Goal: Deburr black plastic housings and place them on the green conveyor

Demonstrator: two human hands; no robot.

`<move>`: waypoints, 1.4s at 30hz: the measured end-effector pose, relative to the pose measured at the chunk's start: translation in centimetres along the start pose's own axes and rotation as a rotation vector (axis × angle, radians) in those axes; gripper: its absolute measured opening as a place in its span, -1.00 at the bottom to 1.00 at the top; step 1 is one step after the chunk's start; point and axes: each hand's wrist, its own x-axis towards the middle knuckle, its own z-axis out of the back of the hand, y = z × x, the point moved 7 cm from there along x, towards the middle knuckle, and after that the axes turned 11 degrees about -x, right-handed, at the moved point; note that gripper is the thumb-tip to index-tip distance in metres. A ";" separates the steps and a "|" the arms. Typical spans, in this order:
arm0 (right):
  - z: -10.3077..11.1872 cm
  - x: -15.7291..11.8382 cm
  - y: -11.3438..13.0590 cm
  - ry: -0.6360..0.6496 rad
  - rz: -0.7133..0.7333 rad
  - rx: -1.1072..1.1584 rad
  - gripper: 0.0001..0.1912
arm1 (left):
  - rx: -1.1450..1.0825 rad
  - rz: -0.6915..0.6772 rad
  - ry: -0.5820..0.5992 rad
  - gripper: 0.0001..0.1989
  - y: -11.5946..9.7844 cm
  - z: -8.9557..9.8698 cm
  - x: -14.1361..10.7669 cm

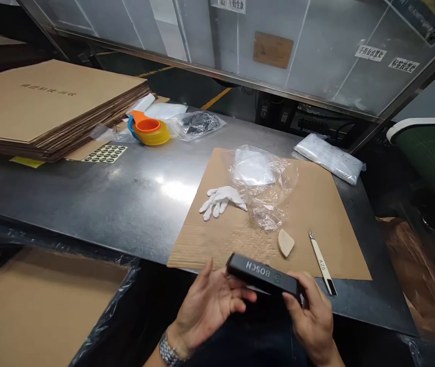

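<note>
A black oblong plastic piece marked BOSCH (260,272) is held above the front edge of the table. My right hand (312,311) grips its right end between thumb and fingers. My left hand (217,300) is open, palm up, at the left end, with fingers partly beneath it; whether they touch it I cannot tell. Beyond the hands, on a cardboard sheet (202,239), lie a small beige wedge-shaped pad (286,243), a white glove (223,200) and a crumpled clear plastic bag (269,204). To the right lies a craft knife (321,260) labelled A26.
Stacked flat cardboard (56,102) covers the table's far left. Near it are an orange and yellow tape dispenser (150,130), a sticker sheet (105,154) and a bagged black item (200,124). A white plastic packet (330,157) lies back right. An open carton (45,306) stands lower left.
</note>
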 end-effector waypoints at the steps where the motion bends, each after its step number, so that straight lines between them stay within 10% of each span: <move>1: 0.2 -0.6 0.7 -0.098 0.034 -0.075 -0.78 | -0.051 -0.109 -0.030 -0.40 -0.5 -0.1 0.0; 8: -2.7 -4.3 4.2 -0.273 0.216 -0.340 -0.57 | 0.010 -0.382 -0.275 -0.51 1.2 -0.6 -0.6; 16: 1.0 1.6 -11.1 -0.085 -0.253 -0.706 -0.57 | 0.147 -0.273 -0.110 -0.41 1.9 -0.7 -0.1; 20: 0.7 1.3 -13.5 0.022 -0.286 -0.690 -0.56 | 0.180 -0.248 -0.126 -0.39 2.5 -0.1 -0.3; 26: 0.4 -0.5 -6.9 0.116 -0.247 -0.472 -0.76 | 0.117 -0.064 -0.246 -0.46 3.7 1.2 -0.3; 32: -1.1 -0.9 2.6 0.256 0.223 -0.307 -0.68 | 0.163 -0.112 -0.405 -0.53 3.2 2.0 -1.2; 42: -2.1 -1.5 3.5 0.353 0.254 -0.432 -0.70 | 0.240 -0.132 -0.472 -0.36 2.5 2.3 -2.2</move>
